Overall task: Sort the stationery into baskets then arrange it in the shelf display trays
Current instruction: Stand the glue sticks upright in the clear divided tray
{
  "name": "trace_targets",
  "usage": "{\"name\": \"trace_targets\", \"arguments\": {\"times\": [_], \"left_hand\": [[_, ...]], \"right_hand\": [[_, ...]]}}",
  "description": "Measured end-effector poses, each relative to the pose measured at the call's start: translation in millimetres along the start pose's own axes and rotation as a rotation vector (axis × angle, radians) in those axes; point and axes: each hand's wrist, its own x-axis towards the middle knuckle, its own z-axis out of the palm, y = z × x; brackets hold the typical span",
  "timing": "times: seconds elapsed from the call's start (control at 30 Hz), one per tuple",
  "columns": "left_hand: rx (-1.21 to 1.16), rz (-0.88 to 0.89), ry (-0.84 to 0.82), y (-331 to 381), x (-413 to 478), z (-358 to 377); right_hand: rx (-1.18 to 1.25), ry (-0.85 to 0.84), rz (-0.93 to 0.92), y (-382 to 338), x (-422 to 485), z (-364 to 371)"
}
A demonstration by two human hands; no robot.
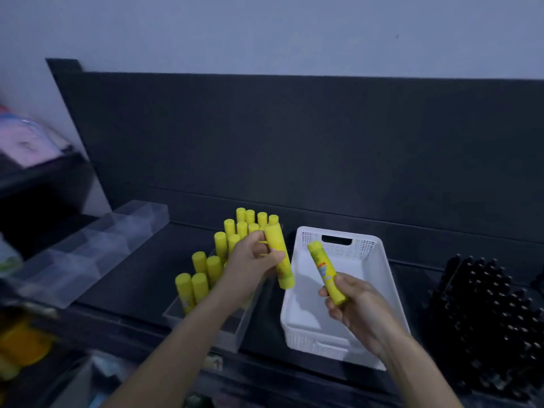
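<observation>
Far left: blurred goods on a side rack, too smeared to name.
Shelf (pixel 141 272): dark top with a dark back panel behind it; it carries everything below.
Organiser (pixel 97 248): clear, with compartments, at the shelf's left end, running from the back toward the front edge.
Tray (pixel 223 334): clear, left of the shelf's middle, its front wall near the front edge.
Sticks (pixel 200 282): yellow glue sticks standing upright in the tray, in rows from front to back.
Left hand (pixel 250 260): above the tray's right side, fingers and thumb curled round the left stick.
Left stick (pixel 279 257): yellow, tilted, over the gap between the tray and the basket.
Basket (pixel 369 245): white, perforated walls, a handle slot in the back wall; just right of the tray, mid-shelf.
Right hand (pixel 353 307): over the basket, gripping the lower end of the right stick.
Right stick (pixel 326 272): yellow with a printed label, held above the basket, top leaning left.
Black items (pixel 485 319): packed upright at the shelf's right end, too dark to tell their kind.
</observation>
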Motion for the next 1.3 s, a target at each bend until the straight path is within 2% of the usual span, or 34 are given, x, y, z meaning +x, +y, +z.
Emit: {"name": "trace_targets", "arguments": {"times": [0.17,0.23,0.37,0.47,0.53,0.6,0.83,1.07,1.3], "left_hand": [[-0.015,0.107,0.073,15.6,-22.2,-53.7],[0.002,0.151,0.079,18.8,-30.6,-76.5],[0.05,0.172,0.043,10.9,-45.8,-127.9],[0.043,0.142,-0.001,-0.7,-50.3,-161.2],[0.051,0.117,-0.04,-9.6,-51.1,-176.3],[0.052,0.083,-0.079,-16.7,-50.5,-186.5],[0.016,-0.015,-0.112,-34.2,-48.2,-197.1],[0.035,0.007,-0.081,-41.2,-44.3,-194.8],[0.069,0.002,-0.096,-47.7,-42.1,-182.6]], "right_hand": [[-0.129,-0.096,-0.079,10.1,-8.7,34.8],[-0.232,-0.086,-0.12,13.0,-11.2,49.1],[-0.649,0.074,-0.267,25.5,-9.5,88.6],[-1.062,0.203,-0.389,41.7,-0.5,125.8],[-1.263,0.235,-0.393,54.4,6.4,145.7],[-1.353,0.231,-0.352,67.2,12.0,159.4],[-1.379,0.233,-0.249,81.5,20.4,170.2],[-1.425,0.181,-0.289,88.3,22.8,165.7],[-1.332,0.203,-0.325,95.1,20.7,159.8]]}}
